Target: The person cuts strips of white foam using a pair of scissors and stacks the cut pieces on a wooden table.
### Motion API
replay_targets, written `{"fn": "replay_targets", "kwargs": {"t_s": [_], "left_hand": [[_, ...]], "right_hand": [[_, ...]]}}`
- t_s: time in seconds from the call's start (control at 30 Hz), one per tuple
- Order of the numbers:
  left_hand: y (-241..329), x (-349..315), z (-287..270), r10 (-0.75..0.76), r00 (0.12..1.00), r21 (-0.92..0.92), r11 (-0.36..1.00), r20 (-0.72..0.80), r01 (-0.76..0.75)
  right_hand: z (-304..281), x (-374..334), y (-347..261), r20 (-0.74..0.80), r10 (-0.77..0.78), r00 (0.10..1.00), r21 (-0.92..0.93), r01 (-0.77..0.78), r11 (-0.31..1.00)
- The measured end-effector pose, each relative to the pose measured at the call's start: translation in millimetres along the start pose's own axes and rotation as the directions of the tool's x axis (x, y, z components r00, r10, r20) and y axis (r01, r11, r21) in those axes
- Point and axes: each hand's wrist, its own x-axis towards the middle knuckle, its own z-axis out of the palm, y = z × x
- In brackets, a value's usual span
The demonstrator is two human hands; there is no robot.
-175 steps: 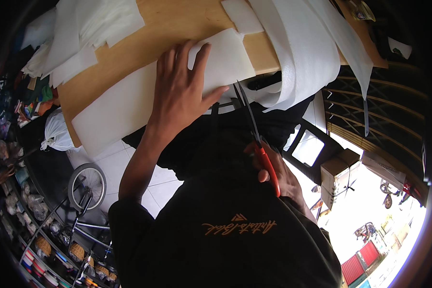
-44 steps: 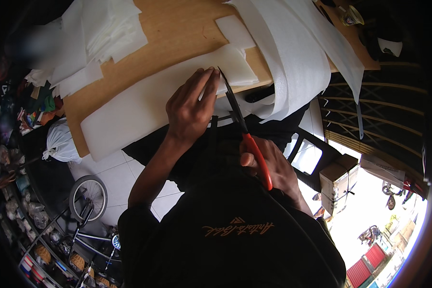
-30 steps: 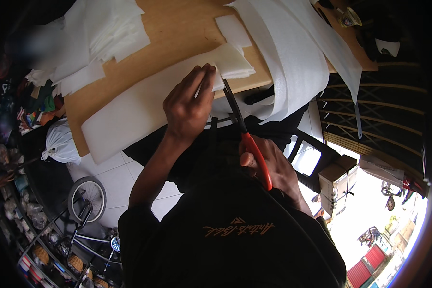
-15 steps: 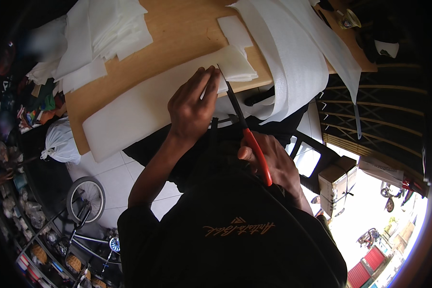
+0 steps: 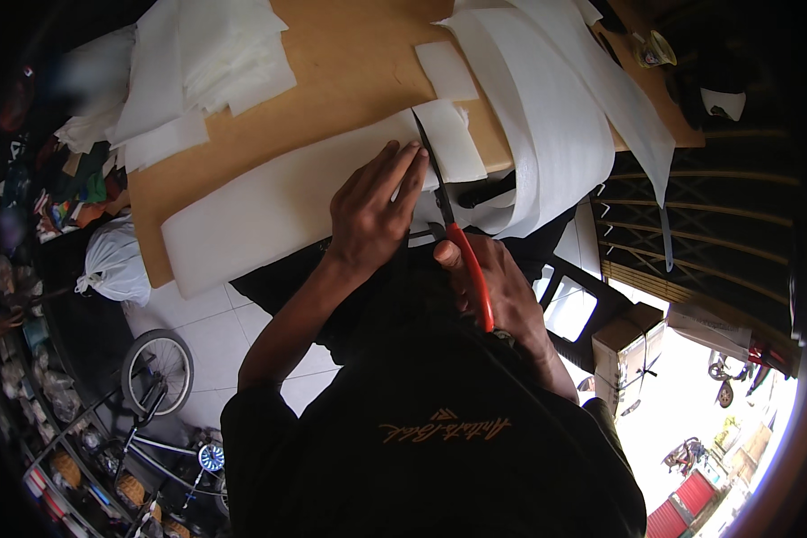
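Note:
A long white foam strip lies along the table's near edge. My left hand rests on it near its right end, fingers stretched out flat; its thumb is hidden. My right hand is closed around the red handle of a pair of scissors. The dark upper blade runs across the foam, just right of my left fingertips, its tip close to the strip's far edge. To the right of the blade lies a short end section of foam. The lower blade is mostly hidden.
A small white foam piece lies farther back on the wooden table. Stacked white sheets are at the back left. Long white foam sheeting hangs over the right edge. A tied carton stands at the lower right.
The scissors have moved forward across the strip. My left hand has slid toward the near edge and slightly right. The end section right of the blade has shifted and looks flatter.

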Motion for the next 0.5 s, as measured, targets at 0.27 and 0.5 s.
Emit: {"fn": "replay_targets", "kwargs": {"t_s": [0.27,0.5], "left_hand": [[-4,0,1,-0.037,0.999,-0.044,0.998,-0.021,0.036],[-13,-1,3,-0.022,0.999,-0.035,0.999,-0.038,0.021]], "right_hand": [[0,6,14,-0.051,-0.343,0.938,-0.283,0.316,0.906],[-2,14,-3,-0.058,0.072,0.996,-0.083,-0.077,0.994]]}}
